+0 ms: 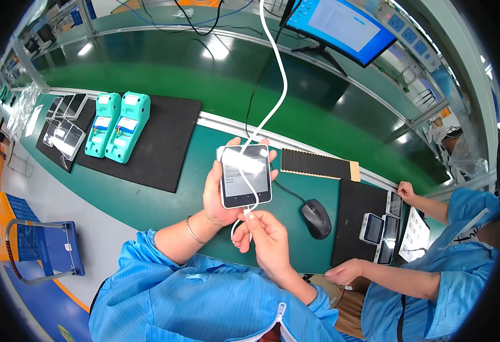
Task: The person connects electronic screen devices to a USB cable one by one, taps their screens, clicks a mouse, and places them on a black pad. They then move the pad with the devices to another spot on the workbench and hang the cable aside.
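My left hand point(213, 196) is wrapped around a white phone-like touchscreen device point(231, 192), with fingertips showing past its top and right edges. Its lit screen faces up and carries a bright glare. Just below the device's lower edge, my right hand point(268, 239) pinches the plug end of a white cable point(284, 82). The plug point(247, 211) meets the bottom edge; whether it is fully seated I cannot tell. From above, the cable runs down across the screen, and a small loop of it hangs by my right fingers.
Two teal handheld terminals point(127, 128) lie on a black mat point(173, 142) at left, beside several flat panels point(66, 137). To the right are a black mouse point(316, 219), a ribbed dark strip point(315, 164) and a co-worker's hands point(345, 272) near several small devices point(372, 228). A monitor point(341, 25) stands behind.
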`<state>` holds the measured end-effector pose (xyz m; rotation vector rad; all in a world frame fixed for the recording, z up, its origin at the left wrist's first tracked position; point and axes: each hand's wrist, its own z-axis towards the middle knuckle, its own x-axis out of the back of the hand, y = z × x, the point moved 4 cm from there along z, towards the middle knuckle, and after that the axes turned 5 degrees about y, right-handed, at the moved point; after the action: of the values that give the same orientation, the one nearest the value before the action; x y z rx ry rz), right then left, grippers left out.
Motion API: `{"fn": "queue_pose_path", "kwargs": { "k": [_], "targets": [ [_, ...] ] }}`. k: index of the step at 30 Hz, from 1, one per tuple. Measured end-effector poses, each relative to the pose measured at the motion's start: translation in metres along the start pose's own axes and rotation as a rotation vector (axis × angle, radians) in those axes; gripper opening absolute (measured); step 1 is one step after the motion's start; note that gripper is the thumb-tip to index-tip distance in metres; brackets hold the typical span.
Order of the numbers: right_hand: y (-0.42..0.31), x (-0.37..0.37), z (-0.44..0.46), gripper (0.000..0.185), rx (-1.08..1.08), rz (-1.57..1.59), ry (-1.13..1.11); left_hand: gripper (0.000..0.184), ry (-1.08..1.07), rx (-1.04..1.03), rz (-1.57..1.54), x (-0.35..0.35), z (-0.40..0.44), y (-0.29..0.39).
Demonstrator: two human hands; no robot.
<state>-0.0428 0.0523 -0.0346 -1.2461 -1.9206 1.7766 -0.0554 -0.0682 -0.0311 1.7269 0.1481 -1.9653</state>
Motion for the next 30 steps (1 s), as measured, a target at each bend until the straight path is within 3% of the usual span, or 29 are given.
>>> {"fn": "queue_pose_path", "kwargs": {
  "k": [5, 9, 11, 24, 30],
  "targets": [
    [-0.0033, 0.0055, 0.0013, 0.025, 0.008, 0.047, 0.102, 0.05, 0.024, -0.052, 0.005, 0.0017, 0.0003, 0.0028],
    [-0.0016, -0.0009, -0.0007, 0.026, -0.031, 0.063, 0.046, 0.048, 0.022, -0.053, 0.007, 0.0002, 0.0003, 0.001],
    [-0.0023, 0.0012, -0.0007, 0.027, -0.053, 0.074, 0.14, 0.045, 0.066, -0.058, 0.012, 0.0007, 0.0007, 0.003],
    [-0.0034, -0.0014, 0.0003, 0.028, -0.078, 0.068, 0.119, 0.043, 0.14, -0.022, -0.092, 0.0019, -0.0013, -0.0042],
    [-0.0053, -0.0018, -0.001, 0.028, -0.067, 0.088, 0.118, 0.05, 0.003, -0.114, 0.14, -0.0009, -0.002, 0.0003]
  ]
}}
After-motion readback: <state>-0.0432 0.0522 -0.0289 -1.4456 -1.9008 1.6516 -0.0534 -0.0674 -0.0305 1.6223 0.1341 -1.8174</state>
